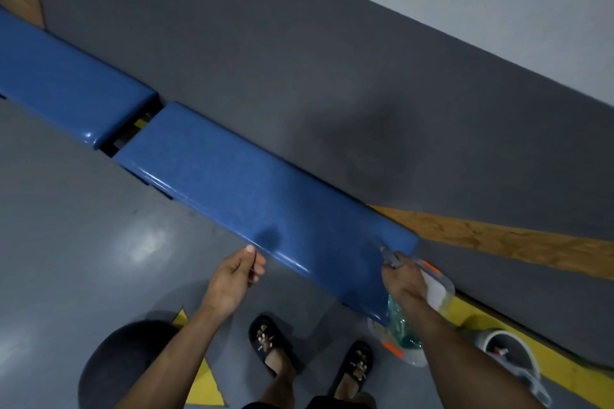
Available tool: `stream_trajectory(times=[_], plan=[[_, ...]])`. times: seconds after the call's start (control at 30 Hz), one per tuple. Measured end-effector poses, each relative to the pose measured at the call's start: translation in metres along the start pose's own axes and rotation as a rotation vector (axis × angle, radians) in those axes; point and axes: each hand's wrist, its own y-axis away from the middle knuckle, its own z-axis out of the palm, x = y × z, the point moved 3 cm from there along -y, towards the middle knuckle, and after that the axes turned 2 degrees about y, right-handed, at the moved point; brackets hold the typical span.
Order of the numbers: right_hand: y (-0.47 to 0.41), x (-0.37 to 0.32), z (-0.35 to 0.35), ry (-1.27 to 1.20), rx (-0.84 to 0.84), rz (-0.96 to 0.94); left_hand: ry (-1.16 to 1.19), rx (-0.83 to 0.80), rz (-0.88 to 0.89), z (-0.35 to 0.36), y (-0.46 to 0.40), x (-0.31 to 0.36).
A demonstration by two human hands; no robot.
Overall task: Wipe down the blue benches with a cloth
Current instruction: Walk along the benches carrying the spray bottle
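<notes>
The near blue bench (252,189) runs diagonally along the grey wall, and a second blue bench (63,76) continues past a narrow gap at the upper left. My right hand (403,279) grips a clear spray bottle (403,325) with teal liquid and orange trim at the bench's right end, its grey nozzle over the seat. My left hand (234,276) hovers at the bench's front edge with loosely curled fingers and holds nothing. I cannot make out a cloth with certainty; something white shows beside my right hand.
A grey bucket (511,359) with a white rim stands on the floor at the lower right, by a yellow floor stripe (564,372). My sandalled feet (272,342) stand close to the bench. A dark round object (126,365) lies at the lower left.
</notes>
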Motion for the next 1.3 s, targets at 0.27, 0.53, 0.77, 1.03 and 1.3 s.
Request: stream_trajectory(times=[0.27, 0.53, 0.77, 1.03, 1.3], plan=[[0.046, -0.056, 0.058, 0.063, -0.179, -0.215, 0.005, 0.033, 0.004, -0.037, -0.008, 0.001], [0.059, -0.086, 0.107, 0.127, -0.267, -0.233, 0.03, 0.133, -0.013, -0.068, -0.008, -0.001], [-0.001, -0.108, 0.079, -0.049, -0.166, -0.181, 0.031, 0.195, -0.007, -0.084, -0.031, 0.015], [-0.076, -0.133, 0.045, 0.008, -0.074, -0.173, -0.047, 0.171, -0.022, -0.072, -0.077, 0.047], [-0.066, -0.155, 0.08, 0.199, -0.327, -0.397, -0.104, 0.198, -0.053, -0.071, -0.1, 0.067]])
